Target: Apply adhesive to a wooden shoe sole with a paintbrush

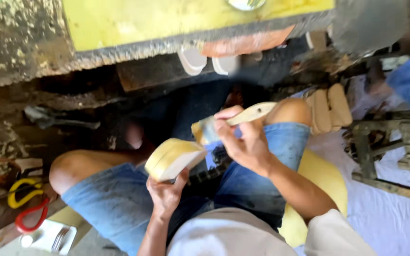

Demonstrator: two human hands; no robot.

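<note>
Seated in denim shorts (119, 199), a person's left hand (166, 192) grips a pale wedge sole (172, 159); just above it, right hand (243, 142) fingers (224, 130) clasp a brush (228, 122).

Two bare hands are in view: the left hand (167, 192) holds one pale yellow shoe sole (174, 159), and the right hand (243, 140) holds one brush (236, 121) with a light wooden handle. Two white cups (209, 61) hang under the edge of the yellow board (167, 21). At the left edge of the floor lie two pairs of scissors, one yellow-handled (24, 192) and one red-handled (32, 215). Near the right knee lies one stack of tan soles (330, 106); their number cannot be told.
</note>
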